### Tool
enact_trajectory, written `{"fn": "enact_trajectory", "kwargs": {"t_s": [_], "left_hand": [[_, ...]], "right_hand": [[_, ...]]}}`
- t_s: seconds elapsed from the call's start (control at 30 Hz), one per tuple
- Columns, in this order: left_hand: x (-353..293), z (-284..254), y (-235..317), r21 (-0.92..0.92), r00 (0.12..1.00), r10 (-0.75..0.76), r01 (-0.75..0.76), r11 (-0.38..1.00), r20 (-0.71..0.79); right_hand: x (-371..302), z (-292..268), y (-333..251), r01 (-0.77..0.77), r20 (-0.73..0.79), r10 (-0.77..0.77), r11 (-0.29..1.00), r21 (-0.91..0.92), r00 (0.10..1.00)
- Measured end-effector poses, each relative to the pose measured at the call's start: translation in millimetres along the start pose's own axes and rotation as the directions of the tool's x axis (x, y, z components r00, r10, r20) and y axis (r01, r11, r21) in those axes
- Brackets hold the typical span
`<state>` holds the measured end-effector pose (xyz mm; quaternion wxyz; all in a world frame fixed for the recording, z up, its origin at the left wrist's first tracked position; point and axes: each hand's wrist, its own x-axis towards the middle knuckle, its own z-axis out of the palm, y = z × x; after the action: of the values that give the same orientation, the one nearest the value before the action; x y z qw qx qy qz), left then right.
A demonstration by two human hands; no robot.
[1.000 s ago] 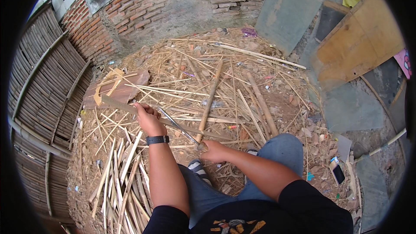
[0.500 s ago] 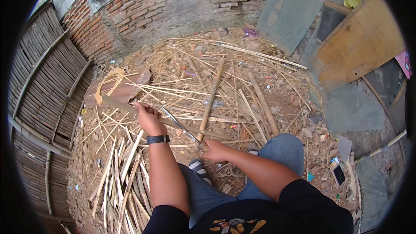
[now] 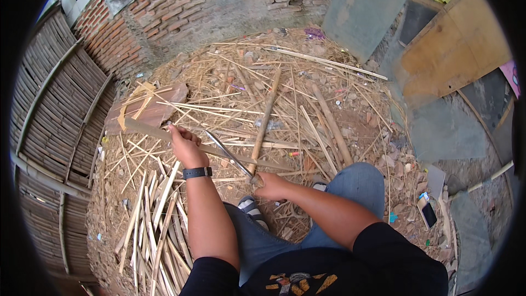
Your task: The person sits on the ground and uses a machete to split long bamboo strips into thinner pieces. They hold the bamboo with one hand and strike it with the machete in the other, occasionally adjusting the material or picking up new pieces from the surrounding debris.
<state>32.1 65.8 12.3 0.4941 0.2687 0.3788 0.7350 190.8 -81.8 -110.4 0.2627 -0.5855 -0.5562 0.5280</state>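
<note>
blade (image 3: 227, 156) now tilted up-left from right hand (image 3: 269, 185)

A black watch strap (image 3: 197, 172) is seen on the wrist. Blue jeans (image 3: 350, 186) and a black shirt (image 3: 350, 268) with an orange print are worn. Pale yellow bamboo strips (image 3: 153, 225) are spread on brown ground. The brick wall (image 3: 164, 11) is red with grey mortar.
</note>
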Motion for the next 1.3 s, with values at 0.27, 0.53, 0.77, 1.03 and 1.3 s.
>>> {"fn": "enact_trajectory", "kwargs": {"t_s": [0.27, 0.53, 0.77, 1.03, 1.3], "left_hand": [[2, -2, -2, -0.003, 0.999, -0.001, 0.001, 1.0, 0.037], [2, -3, -3, -0.008, 0.999, 0.013, -0.013, 1.0, 0.04], [4, -3, -4, -0.02, 0.999, 0.016, -0.015, 1.0, 0.048], [0, 0, -3, -0.004, 0.999, 0.009, -0.008, 1.0, 0.034], [5, -4, -7, -0.005, 0.999, 0.022, -0.022, 1.0, 0.049]], "right_hand": [[3, 0, 6, 0.018, -0.008, -0.018, 1.0, -0.004, 1.0], [-4, -2, -4, -0.006, -0.013, 0.006, 1.0, 0.027, 1.0], [3, 0, 5, 0.018, -0.059, -0.022, 0.997, -0.075, 0.998], [8, 1, 13, -0.037, -0.028, 0.036, 0.999, -0.025, 0.999], [9, 0, 17, -0.011, -0.032, 0.01, 0.999, -0.045, 0.999]]}}
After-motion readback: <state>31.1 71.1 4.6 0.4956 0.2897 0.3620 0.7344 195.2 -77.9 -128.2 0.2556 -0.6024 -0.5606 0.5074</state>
